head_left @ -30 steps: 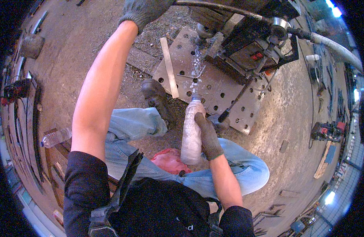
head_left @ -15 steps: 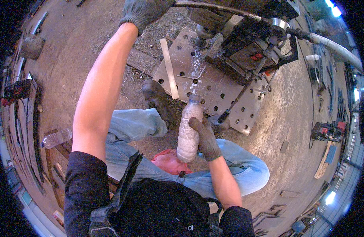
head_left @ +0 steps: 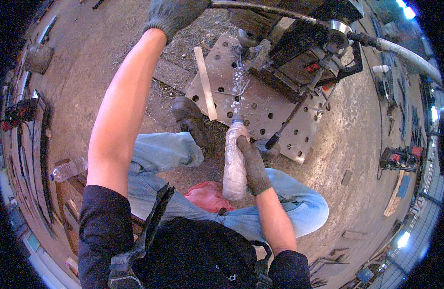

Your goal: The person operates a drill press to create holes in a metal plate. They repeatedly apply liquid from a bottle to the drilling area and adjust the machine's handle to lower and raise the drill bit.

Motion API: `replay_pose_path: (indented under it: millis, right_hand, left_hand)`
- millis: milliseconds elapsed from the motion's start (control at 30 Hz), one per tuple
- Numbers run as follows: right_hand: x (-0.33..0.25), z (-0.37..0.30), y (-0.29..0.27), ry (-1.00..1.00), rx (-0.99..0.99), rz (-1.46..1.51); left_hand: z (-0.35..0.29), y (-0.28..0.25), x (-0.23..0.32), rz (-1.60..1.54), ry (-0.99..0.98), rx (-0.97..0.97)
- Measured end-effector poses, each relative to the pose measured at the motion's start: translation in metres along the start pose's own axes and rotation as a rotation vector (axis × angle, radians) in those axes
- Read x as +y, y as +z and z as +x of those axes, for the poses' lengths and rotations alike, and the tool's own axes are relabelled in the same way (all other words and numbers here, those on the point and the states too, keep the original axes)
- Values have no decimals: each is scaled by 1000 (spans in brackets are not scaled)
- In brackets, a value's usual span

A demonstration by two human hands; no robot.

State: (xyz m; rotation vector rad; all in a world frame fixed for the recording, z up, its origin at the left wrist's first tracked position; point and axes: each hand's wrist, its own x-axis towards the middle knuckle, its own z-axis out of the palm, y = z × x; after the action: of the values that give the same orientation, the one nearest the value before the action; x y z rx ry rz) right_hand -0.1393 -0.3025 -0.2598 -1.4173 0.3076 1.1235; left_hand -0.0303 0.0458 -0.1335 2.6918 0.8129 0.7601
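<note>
My left hand, in a grey glove and partly cut off by the upper edge, is closed round the end of a long dark lever of a drilling machine. My right hand, in a dark glove, grips a cloudy plastic bottle between my knees. The bottle's neck points away from me, and a broken line of whitish liquid runs from it towards the machine's round spindle. Beneath the spindle lies a steel plate with rows of round holes.
A flat metal strip and a thin bent rod lie on the plate. A black-gripped handle sticks out over it. A red cloth or bag is between my legs. Another bottle lies at left; a pale hose curves at right.
My right hand and the bottle have shifted slightly right, and the bottle stands straighter and looks more squeezed. My left hand stays on the lever, almost unmoved.
</note>
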Motion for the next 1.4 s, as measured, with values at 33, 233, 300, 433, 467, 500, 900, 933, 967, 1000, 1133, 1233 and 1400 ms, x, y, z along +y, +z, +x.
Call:
replay_pose_path:
  millis: [33, 233, 300, 433, 467, 500, 900, 933, 967, 1000, 1133, 1233, 1400]
  right_hand:
    - [-2, -1, 0, 20, -9, -19]
    - [-12, -8, 7, 48, 26, -76]
    - [-9, -6, 6, 46, 26, -41]
    - [0, 0, 0, 67, -43, 108]
    - [1, 1, -1, 76, -76, 157]
    - [2, 1, -1, 25, -93, 167]
    - [-10, -20, 13, -53, -174, 205]
    - [-8, -17, 11, -51, -167, 181]
    - [-7, -15, 10, -48, -161, 159]
    - [-9, -14, 9, -33, -146, 132]
    - [-8, -10, 2, 7, -107, 50]
    - [-13, -13, 5, -12, -76, 2]
    - [-16, -13, 4, -23, -70, -1]
  left_hand:
    - [0, 1, -2, 20, 10, 9]
    - [-1, -5, 1, 5, -32, -20]
    - [-1, -4, -1, -11, -24, -9]
    - [-2, -3, 0, -15, -28, -6]
    - [-2, -3, 0, -29, -26, -1]
    - [-3, -3, 0, -43, -24, 3]
    - [2, 2, -4, 23, -12, 13]
    - [1, 1, -4, 19, -14, 13]
    - [0, 1, -3, 1, -21, 11]
    - [-1, 1, -2, -16, -29, 9]
    - [-1, 0, 0, -18, -29, 4]
    - [2, 4, -7, 18, 6, 25]
    - [1, 5, -1, 39, -84, 15]
